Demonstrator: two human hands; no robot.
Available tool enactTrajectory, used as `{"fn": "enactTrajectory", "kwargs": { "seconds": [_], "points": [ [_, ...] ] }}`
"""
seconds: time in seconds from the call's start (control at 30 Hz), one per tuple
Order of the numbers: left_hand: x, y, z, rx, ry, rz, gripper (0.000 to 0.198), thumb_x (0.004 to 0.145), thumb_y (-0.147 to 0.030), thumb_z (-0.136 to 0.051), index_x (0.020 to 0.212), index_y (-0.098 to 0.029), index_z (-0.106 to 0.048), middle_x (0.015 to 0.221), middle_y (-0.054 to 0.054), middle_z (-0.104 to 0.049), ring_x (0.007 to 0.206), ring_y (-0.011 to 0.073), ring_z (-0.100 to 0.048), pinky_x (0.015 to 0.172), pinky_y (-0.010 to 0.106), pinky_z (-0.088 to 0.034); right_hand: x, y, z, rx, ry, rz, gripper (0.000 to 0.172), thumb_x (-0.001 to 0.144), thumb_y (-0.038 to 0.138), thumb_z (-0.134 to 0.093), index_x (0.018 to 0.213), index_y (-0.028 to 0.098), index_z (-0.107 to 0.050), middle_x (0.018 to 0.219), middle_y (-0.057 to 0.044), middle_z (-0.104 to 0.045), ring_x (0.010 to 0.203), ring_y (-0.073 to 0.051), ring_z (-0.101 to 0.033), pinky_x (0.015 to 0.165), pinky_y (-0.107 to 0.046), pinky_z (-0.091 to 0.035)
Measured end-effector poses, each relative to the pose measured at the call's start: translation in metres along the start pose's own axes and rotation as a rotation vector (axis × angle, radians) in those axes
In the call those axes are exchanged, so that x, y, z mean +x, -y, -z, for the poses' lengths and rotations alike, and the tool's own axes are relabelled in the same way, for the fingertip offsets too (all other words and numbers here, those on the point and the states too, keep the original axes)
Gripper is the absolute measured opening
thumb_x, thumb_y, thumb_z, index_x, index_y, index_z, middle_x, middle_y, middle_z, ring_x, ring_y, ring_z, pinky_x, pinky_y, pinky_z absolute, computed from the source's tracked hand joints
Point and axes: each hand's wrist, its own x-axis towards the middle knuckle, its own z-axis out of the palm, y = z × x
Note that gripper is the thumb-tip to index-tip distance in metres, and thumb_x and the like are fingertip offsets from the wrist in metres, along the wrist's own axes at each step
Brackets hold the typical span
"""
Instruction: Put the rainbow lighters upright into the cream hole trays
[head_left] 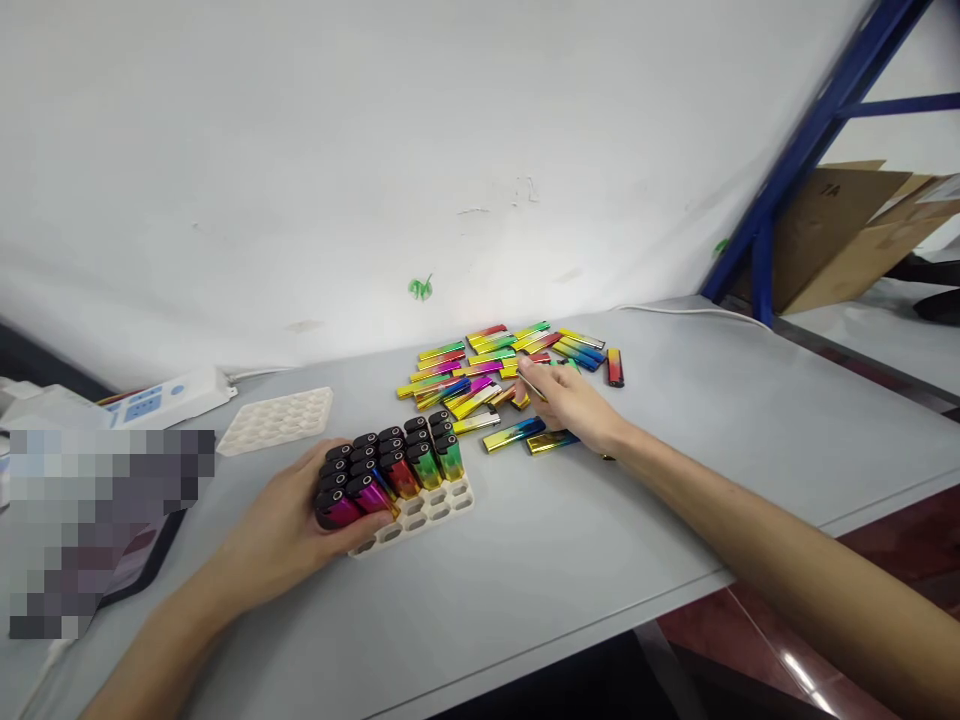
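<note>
Several metallic, many-coloured lighters (401, 474) with black tops stand upright in rows in a white tray with oval holes (450, 508). My left hand (300, 520) is wrapped around the left end of these rows, with the thumb along the front and the other fingers mostly hidden behind. Bare holes show along the tray's front edge. At the loose pile of lighters (480, 400), my right hand (566, 400) pinches one lighter (531, 380) between thumb and fingers; only its silvery edge shows. The pile's lighters lie flat at various angles, some overlapping.
Another white holed tray (277, 418) lies behind my left hand. A white device with blue panels (150, 400) and a dark-edged, partly blurred object (146, 560) sit at the left. A white wall backs the table; a blue frame (765, 230) and cardboard boxes (847, 230) stand right.
</note>
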Motion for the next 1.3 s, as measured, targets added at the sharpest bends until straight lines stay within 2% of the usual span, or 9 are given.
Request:
{"fn": "enactTrajectory", "kwargs": {
  "seconds": [0.07,0.13,0.3,0.53,0.63,0.87,1.13,1.3],
  "points": [
    [0.0,0.0,0.0,-0.007,0.006,0.002,0.057,0.078,-0.062,-0.074,0.118,-0.025,-0.059,0.115,0.004,-0.07,0.101,0.028,-0.069,0.086,0.038,-0.056,-0.001,0.001,-0.003,-0.005,-0.011,-0.004,0.064,0.092,0.078,-0.043,0.06,0.023,-0.041,0.052,0.008,-0.021,0.046,-0.009,-0.015,0.044,-0.027,-0.012],
    [0.0,0.001,-0.001,-0.012,0.014,0.007,0.056,0.078,-0.063,-0.074,0.117,-0.025,-0.059,0.115,0.004,-0.07,0.101,0.0282,-0.069,0.086,0.039,-0.056,-0.003,0.003,-0.004,-0.008,-0.018,-0.01,0.067,0.092,0.08,-0.041,0.056,0.024,-0.03,0.053,0.007,-0.019,0.048,-0.009,-0.014,0.046,-0.028,-0.011],
    [-0.002,0.002,0.0,-0.017,0.014,0.001,0.056,0.078,-0.063,-0.073,0.117,-0.025,-0.059,0.116,0.005,-0.07,0.102,0.0287,-0.068,0.087,0.04,-0.056,-0.005,0.008,-0.005,0.059,-0.032,-0.03,0.064,0.096,0.07,-0.043,0.056,0.024,-0.023,0.055,0.006,-0.017,0.05,-0.01,-0.011,0.047,-0.029,-0.009],
    [0.0,-0.002,0.0,-0.041,0.009,0.016,0.057,0.077,-0.063,-0.074,0.117,-0.026,-0.058,0.112,0.004,-0.071,0.099,0.0283,-0.07,0.085,0.039,-0.057,-0.001,0.003,-0.008,0.214,-0.032,-0.086,0.054,0.099,0.051,-0.038,0.054,0.024,-0.025,0.053,0.006,-0.016,0.046,-0.009,-0.007,0.042,-0.027,-0.006],
    [0.0,-0.002,0.0,-0.033,0.007,0.011,0.056,0.077,-0.062,-0.074,0.116,-0.026,-0.058,0.111,0.004,-0.072,0.099,0.0293,-0.07,0.084,0.039,-0.057,0.0,0.001,-0.01,0.229,-0.035,-0.12,0.054,0.099,0.052,-0.039,0.054,0.024,-0.027,0.052,0.006,-0.017,0.044,-0.009,-0.009,0.04,-0.026,-0.007],
    [0.0,0.001,-0.001,-0.011,0.012,0.008,0.055,0.079,-0.061,-0.073,0.118,-0.026,-0.06,0.116,0.004,-0.071,0.103,0.0289,-0.069,0.087,0.039,-0.057,-0.001,0.001,-0.012,0.241,-0.001,-0.139,0.062,0.093,0.069,-0.049,0.056,0.025,-0.024,0.054,0.008,-0.014,0.045,-0.008,-0.008,0.041,-0.026,-0.007],
    [-0.001,-0.001,-0.001,-0.016,0.009,0.006,0.056,0.078,-0.062,-0.073,0.118,-0.025,-0.059,0.115,0.006,-0.071,0.102,0.0298,-0.069,0.086,0.039,-0.057,-0.002,0.002,-0.013,0.242,0.02,-0.123,0.052,0.1,0.045,-0.037,0.054,0.024,-0.026,0.05,0.007,-0.016,0.044,-0.009,-0.008,0.041,-0.026,-0.007],
    [0.001,-0.001,-0.002,-0.02,0.015,0.014,0.057,0.078,-0.062,-0.073,0.119,-0.025,-0.058,0.117,0.005,-0.07,0.104,0.0294,-0.068,0.088,0.04,-0.056,-0.001,-0.001,-0.014,0.2,-0.024,-0.107,0.054,0.1,0.052,-0.038,0.055,0.024,-0.029,0.05,0.007,-0.019,0.043,-0.008,-0.011,0.042,-0.026,-0.009]
  ]
}}
